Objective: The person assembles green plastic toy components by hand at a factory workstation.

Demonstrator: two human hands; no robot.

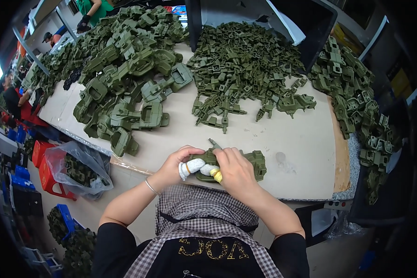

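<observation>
At the table's near edge I hold a green moulded plastic vehicle body (257,163), like a toy military truck. My left hand (173,167) is closed round its left end, thumb along the far side. My right hand (236,172) is closed over its middle, fingertips on the far edge. A small green part with a thin barrel (214,143) sticks out beside the right fingertips; whether it is joined to the body is hidden. White finger covers (193,167) and a yellow one (216,174) wrap fingers between my hands, hiding part of the body.
Large green vehicle bodies (125,113) are heaped at the left of the table (301,153). Smaller green parts (245,65) lie piled at the far middle, and more (347,88) line the right edge. Left on the floor is a red stool (51,171) with a plastic bag (85,169). Other people work far left.
</observation>
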